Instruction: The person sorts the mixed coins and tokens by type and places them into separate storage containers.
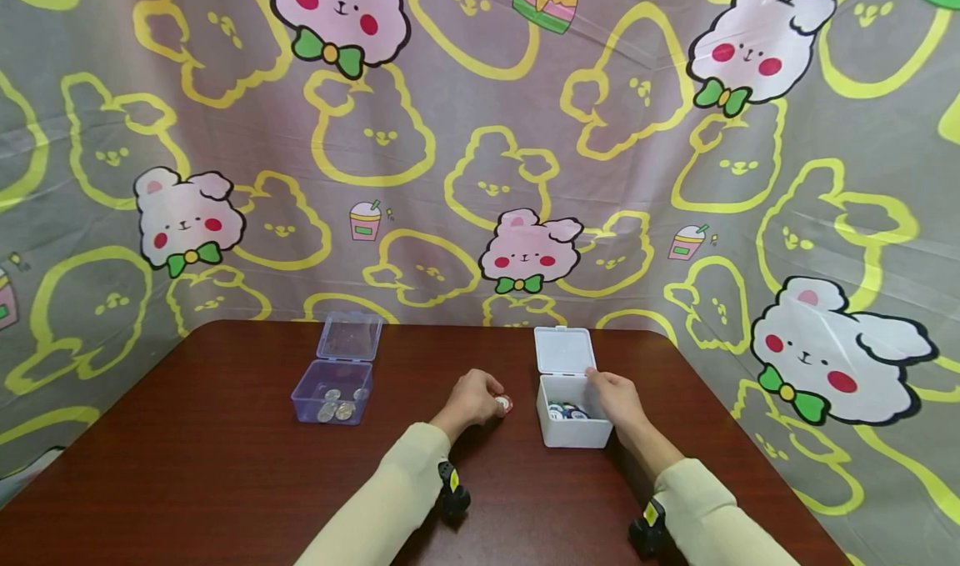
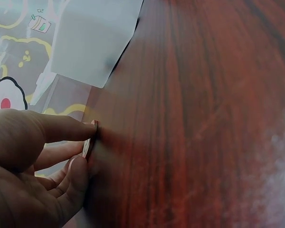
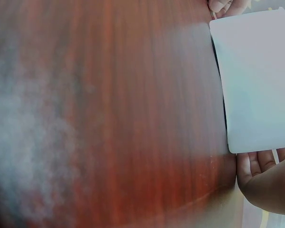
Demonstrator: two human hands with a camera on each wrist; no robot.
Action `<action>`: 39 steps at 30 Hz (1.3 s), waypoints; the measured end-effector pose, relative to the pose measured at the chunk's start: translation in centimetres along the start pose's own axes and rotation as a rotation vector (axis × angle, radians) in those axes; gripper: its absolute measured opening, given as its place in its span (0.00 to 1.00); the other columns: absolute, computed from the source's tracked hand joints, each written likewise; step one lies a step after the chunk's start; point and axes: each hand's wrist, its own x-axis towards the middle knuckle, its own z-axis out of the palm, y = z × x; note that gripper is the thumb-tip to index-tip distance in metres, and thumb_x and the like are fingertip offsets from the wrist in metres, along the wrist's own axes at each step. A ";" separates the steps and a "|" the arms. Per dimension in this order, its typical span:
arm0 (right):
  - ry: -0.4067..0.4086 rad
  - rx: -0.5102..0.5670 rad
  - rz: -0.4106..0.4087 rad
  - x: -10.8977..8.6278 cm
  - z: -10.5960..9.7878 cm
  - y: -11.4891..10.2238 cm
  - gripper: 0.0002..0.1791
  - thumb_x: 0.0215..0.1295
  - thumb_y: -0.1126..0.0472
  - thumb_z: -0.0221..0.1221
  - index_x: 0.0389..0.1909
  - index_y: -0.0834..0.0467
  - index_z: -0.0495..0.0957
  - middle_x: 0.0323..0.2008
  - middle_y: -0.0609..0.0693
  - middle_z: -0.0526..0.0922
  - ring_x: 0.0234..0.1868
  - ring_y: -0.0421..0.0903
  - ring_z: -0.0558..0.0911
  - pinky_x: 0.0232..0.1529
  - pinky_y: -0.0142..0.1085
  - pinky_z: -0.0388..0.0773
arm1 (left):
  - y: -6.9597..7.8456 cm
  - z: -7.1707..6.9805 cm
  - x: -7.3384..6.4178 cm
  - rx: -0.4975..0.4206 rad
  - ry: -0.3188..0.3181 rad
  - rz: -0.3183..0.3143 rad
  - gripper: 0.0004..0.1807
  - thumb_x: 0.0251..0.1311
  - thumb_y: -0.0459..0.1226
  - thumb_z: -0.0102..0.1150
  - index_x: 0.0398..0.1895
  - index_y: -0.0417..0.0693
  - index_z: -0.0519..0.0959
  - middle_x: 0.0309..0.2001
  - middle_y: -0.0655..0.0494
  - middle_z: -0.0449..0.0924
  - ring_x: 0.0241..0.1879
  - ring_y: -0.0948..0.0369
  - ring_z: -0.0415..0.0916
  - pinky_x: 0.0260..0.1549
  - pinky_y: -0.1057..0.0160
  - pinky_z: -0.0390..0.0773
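My left hand (image 1: 471, 399) is low over the table, its fingertips pinching a red and white poker chip (image 1: 505, 403). In the left wrist view the chip (image 2: 88, 146) stands tilted on edge between finger and thumb, close to the wood. To its right stands a white plastic box (image 1: 575, 436), lid (image 1: 564, 351) swung back. Several poker chips (image 1: 567, 412), some dark blue and white, lie inside. My right hand (image 1: 621, 401) grips the box along its right side, a fingertip up at the rear corner near the hinge; the right wrist view shows its fingers (image 3: 254, 164) against the side wall.
A translucent purple box (image 1: 306, 412) with its lid (image 1: 350, 338) open stands on the left side, holding several silver coins (image 1: 345, 411). Everything rests on a dark red-brown wooden table (image 1: 217, 466). A patterned curtain (image 1: 420, 99) hangs behind the table and along its sides.
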 end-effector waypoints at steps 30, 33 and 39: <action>0.000 0.011 0.002 -0.1 0.1 -0.1 0.24 0.76 0.48 0.52 0.37 0.67 0.80 0.30 0.52 0.67 0.44 0.53 0.66 0.41 0.43 0.59 | -0.1 -0.4 -0.6 0.007 0.050 0.096 0.14 0.42 0.23 0.76 0.31 0.44 0.83 0.28 0.55 0.76 0.28 0.61 0.72 0.28 0.64 0.76; 0.001 0.006 0.004 -0.1 0.1 -0.2 0.24 0.76 0.48 0.52 0.36 0.67 0.80 0.29 0.51 0.67 0.43 0.52 0.66 0.40 0.43 0.59 | -0.3 -0.6 -0.8 -0.050 0.045 0.087 0.14 0.42 0.21 0.74 0.30 0.43 0.83 0.27 0.54 0.75 0.21 0.61 0.71 0.18 0.66 0.76; 0.003 0.003 0.004 -0.1 0.0 -0.2 0.23 0.76 0.49 0.52 0.34 0.66 0.80 0.27 0.51 0.64 0.41 0.52 0.66 0.39 0.42 0.59 | -0.7 -1.0 -1.1 -0.175 0.003 0.068 0.11 0.45 0.19 0.70 0.31 0.39 0.83 0.25 0.54 0.75 0.16 0.61 0.72 0.11 0.65 0.75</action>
